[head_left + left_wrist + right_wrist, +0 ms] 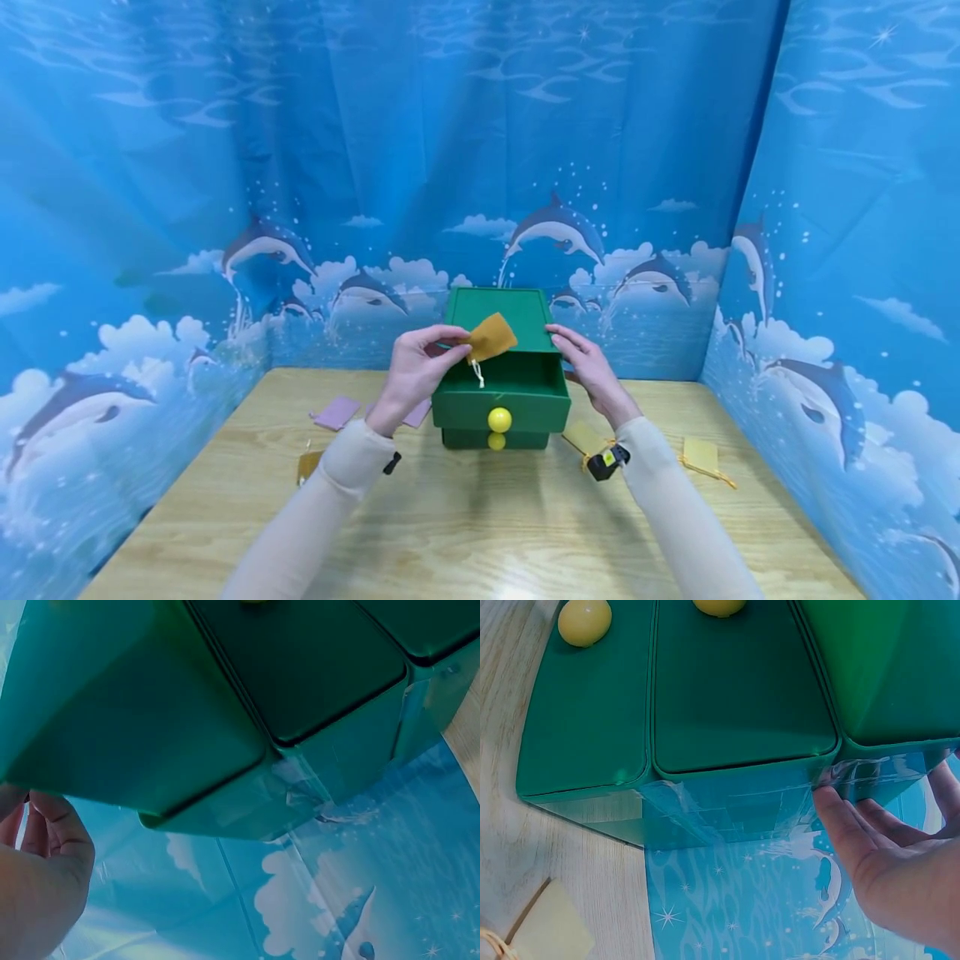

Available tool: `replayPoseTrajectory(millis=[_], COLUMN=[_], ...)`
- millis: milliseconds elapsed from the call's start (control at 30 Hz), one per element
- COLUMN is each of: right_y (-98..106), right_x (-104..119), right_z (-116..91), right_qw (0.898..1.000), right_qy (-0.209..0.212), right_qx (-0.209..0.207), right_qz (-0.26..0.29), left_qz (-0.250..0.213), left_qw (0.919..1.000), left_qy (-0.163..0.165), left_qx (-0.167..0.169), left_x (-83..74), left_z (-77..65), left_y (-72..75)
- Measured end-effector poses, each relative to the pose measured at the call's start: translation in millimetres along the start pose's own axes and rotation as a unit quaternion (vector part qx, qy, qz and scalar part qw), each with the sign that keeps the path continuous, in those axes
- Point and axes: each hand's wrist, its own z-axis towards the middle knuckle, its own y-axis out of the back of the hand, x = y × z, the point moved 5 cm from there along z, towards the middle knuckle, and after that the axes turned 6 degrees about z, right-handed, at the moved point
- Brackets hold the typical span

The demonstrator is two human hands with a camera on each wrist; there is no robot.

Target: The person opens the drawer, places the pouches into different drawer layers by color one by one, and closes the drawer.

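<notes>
My left hand [423, 364] pinches a small mustard-yellow drawstring pouch [492, 337] between thumb and fingers, its white cord [477, 373] hanging down. The pouch is over the open upper drawer [480, 410] of a green drawer box [498, 304]. In the left wrist view the left hand [45, 862] shows at the edge of the green box, with the pouch hidden. My right hand [588, 367] rests against the box's right side, fingers extended. From the right wrist, the right hand's fingertips [831, 802] touch the side near clear tape.
Purple pouches [337, 412] and a brown-yellow pouch [309, 467] lie left of the box on the wooden table [420, 533]. Pale yellow pouches [701, 454] lie to its right. Yellow knobs [499, 419] stick out from the drawer fronts. A blue dolphin curtain [420, 167] surrounds the table.
</notes>
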Motion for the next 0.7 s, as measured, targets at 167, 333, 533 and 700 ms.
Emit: replayPoseTrajectory(millis=[167, 333, 533, 700], right_y=[0.6, 0.8, -0.2, 0.1], right_x=[1.0, 1.5, 0.5, 0.2], right_z=[0.1, -0.4, -0.5, -0.8], right_qw=[1.000, 1.000, 1.000, 1.000], right_qy=[0.002, 0.004, 0.001, 0.004], right_qx=[0.002, 0.001, -0.001, -0.002], right_qz=[0.002, 0.003, -0.002, -0.004], left_qz=[0.020, 0.036, 0.063, 0.094], left_qw=[0.9992, 0.9976, 0.9924, 0.9805], left_qy=[-0.012, -0.017, -0.017, -0.027], left_qx=[0.032, 0.057, 0.105, 0.171], left_x=[-4.5, -7.5, -10.3, -12.5], left_z=[0.0, 1.1, 4.0, 9.9], left_y=[-9.9, -18.3, -26.7, -32.5])
